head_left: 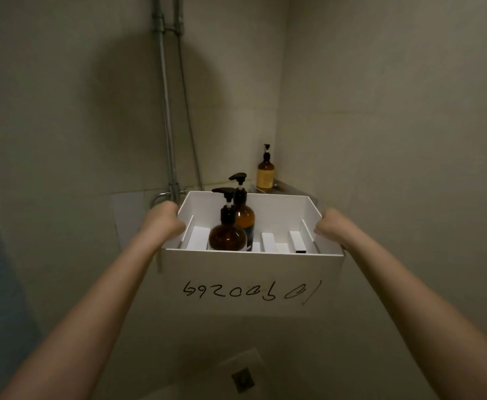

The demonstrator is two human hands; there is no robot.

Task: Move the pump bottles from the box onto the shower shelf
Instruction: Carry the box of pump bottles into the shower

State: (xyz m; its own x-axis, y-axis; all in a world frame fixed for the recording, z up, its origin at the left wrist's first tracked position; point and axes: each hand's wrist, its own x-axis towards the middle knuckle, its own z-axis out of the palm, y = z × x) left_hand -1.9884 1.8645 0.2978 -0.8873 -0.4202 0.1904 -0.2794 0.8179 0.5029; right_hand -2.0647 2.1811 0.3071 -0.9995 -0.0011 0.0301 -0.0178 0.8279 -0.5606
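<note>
— Head view, from left: what's holding the box?
— Left hand (pixel 165 219) clamped on the left wall of the white box (pixel 252 272), right hand (pixel 330 225) clamped on the right wall; it hangs in mid-air.
— Bottles?
— Two amber pump bottles (pixel 228 236) stand upright at the box's left-centre, touching; the right half holds only low white dividers. A third amber bottle (pixel 265 174) stands on the corner shelf (pixel 287 189), with bare ledge beside it.
— Writing?
— Handwritten digits, upside down, on the near wall; labels unreadable.
</note>
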